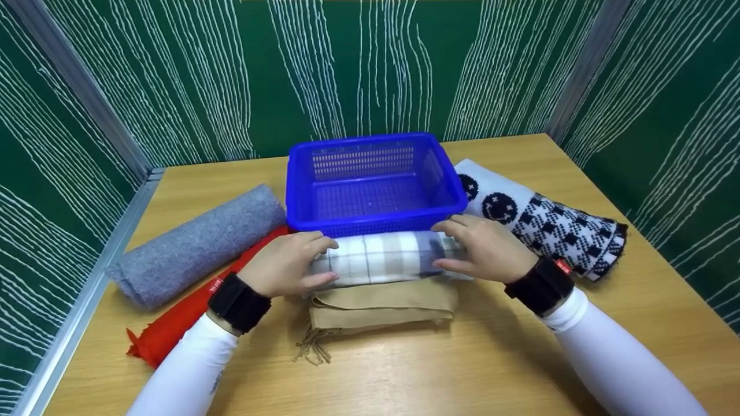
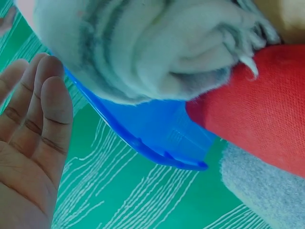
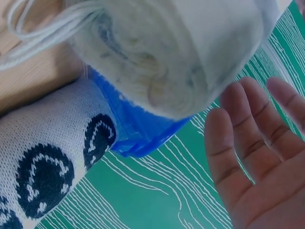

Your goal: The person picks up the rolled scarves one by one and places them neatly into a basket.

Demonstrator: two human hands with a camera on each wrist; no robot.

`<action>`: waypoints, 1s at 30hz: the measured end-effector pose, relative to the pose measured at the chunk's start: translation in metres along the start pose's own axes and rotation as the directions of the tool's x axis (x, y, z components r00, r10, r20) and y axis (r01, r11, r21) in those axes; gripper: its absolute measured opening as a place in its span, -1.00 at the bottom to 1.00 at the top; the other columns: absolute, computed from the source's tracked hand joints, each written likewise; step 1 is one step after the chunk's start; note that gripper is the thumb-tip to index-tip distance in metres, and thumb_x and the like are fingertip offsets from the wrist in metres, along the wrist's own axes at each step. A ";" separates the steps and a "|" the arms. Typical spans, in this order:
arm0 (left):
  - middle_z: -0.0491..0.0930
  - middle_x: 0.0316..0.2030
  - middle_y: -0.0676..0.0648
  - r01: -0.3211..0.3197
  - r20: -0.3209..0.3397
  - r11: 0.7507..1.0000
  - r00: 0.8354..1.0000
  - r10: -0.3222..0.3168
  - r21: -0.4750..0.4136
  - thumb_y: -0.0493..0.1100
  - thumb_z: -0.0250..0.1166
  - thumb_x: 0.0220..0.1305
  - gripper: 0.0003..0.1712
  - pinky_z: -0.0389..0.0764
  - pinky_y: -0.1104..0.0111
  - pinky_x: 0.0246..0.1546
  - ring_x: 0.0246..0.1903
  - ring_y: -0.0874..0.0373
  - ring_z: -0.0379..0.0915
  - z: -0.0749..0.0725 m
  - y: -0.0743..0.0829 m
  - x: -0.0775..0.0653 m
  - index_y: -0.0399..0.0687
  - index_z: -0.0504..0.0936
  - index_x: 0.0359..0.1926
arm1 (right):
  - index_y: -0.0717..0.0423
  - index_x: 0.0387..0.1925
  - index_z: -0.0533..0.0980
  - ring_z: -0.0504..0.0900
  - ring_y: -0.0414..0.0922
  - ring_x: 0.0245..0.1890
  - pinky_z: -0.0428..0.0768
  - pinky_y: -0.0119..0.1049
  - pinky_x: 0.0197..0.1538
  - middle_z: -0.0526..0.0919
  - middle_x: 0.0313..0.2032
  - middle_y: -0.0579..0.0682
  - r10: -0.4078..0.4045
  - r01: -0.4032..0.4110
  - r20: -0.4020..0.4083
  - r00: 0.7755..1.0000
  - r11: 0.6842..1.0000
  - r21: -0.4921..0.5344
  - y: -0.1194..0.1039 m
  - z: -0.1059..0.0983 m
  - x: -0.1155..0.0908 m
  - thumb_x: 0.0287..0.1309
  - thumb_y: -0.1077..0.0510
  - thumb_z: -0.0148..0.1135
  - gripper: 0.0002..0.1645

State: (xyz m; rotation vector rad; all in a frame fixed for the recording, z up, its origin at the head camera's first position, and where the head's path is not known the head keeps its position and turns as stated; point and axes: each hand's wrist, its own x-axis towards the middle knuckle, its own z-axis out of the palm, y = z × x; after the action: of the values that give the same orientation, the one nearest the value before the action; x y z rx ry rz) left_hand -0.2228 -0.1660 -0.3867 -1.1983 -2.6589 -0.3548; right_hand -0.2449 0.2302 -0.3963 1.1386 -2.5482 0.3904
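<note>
A rolled plaid scarf (image 1: 378, 257), white with grey and beige bands, lies crosswise in front of the blue basket (image 1: 300, 226). My left hand (image 1: 292, 261) is at its left end and my right hand (image 1: 485, 247) at its right end, thumbs on the near side and fingers on the far side. Both wrist views show fairly straight fingers beside the roll; firm contact is hard to judge. The coiled end of the plaid scarf (image 2: 138, 52) shows in the left wrist view, with loose fringe. Just nearer is a folded tan scarf (image 1: 381, 306) with fringe at its left.
Left of the basket lie a grey rolled scarf (image 1: 199, 245) and a red rolled scarf (image 1: 179, 323), the red one partly under my left arm. A black-and-white patterned scarf roll (image 1: 555, 231) lies to the right. Green walls (image 1: 260, 75) with white lines enclose the wooden table (image 1: 404, 381).
</note>
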 end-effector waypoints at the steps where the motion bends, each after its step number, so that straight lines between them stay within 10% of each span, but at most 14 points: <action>1: 0.71 -0.17 -0.07 -0.001 0.002 1.000 1.000 0.001 -0.001 0.11 0.52 0.36 -0.48 0.73 0.15 -0.22 -0.26 0.08 0.63 0.000 0.001 0.000 -0.16 0.71 0.12 | 0.16 0.09 0.67 0.77 0.00 -0.13 0.79 -0.02 -0.05 0.81 -0.08 0.08 -0.003 0.003 0.000 1.000 1.000 -0.003 0.000 0.000 0.000 0.08 -0.16 0.69 -0.31; 30: 0.76 -0.19 -0.09 -0.079 0.037 0.996 0.996 0.081 -0.049 0.09 0.53 0.36 -0.51 0.75 0.13 -0.15 -0.29 0.07 0.66 0.005 0.016 0.001 -0.19 0.73 0.06 | 0.13 0.00 0.70 0.73 -0.08 -0.23 0.76 -0.10 -0.16 0.79 -0.17 0.02 -0.072 0.072 0.023 0.997 0.997 -0.011 -0.017 0.008 -0.006 0.07 -0.11 0.70 -0.42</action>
State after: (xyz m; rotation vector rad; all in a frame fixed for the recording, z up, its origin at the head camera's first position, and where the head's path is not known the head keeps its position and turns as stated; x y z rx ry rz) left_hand -0.2121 -0.1537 -0.3892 -1.3344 -2.6398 -0.3876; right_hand -0.2301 0.2203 -0.4037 1.2333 -2.5166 0.3458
